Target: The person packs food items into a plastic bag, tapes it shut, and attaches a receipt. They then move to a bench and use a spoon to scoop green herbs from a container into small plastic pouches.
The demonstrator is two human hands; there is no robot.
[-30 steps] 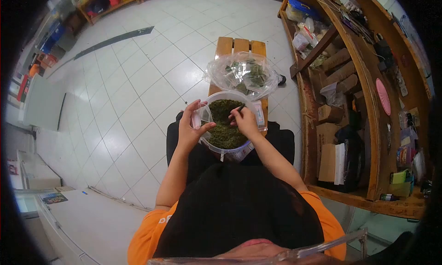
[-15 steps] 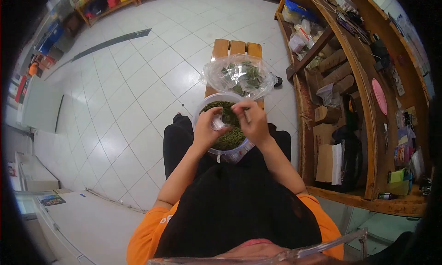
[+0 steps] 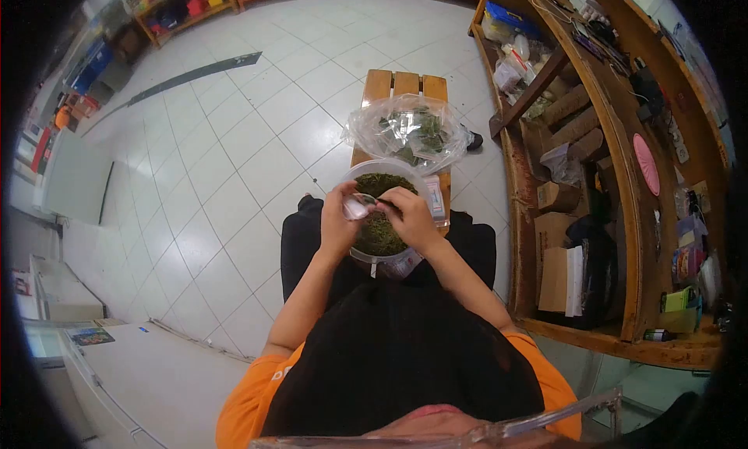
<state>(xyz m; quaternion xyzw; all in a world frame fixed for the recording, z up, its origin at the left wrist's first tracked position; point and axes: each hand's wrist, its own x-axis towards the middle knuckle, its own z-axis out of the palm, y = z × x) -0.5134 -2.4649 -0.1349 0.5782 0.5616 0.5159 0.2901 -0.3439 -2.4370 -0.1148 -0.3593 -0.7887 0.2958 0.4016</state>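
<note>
Over a round white tub (image 3: pixel 425 185) of chopped green-brown leaf matter (image 3: pixel 380 237), my left hand (image 3: pixel 340 217) is closed round a small clear plastic bag (image 3: pixel 356 208). My right hand (image 3: pixel 411 219) meets it from the right, its fingertips pinched together at the bag's mouth; what they hold is too small to make out. Beyond the tub, a large clear bag (image 3: pixel 366 121) with green packets inside lies on a slatted wooden bench (image 3: pixel 405 83). A flat pale packet (image 3: pixel 435 196) rests on the bench, right of the tub.
Wooden shelving (image 3: pixel 510 207) with boxes and bags stands close on the right, a pink oval object (image 3: pixel 645 164) on it. A white cabinet (image 3: pixel 75 172) and a long white counter (image 3: pixel 148 379) are at the left. Tiled floor (image 3: pixel 226 153) surrounds the bench.
My right hand has come down and left from above the tub to the small bag in my left hand. The pale packet beside the tub is now uncovered. The view has shifted slightly.
</note>
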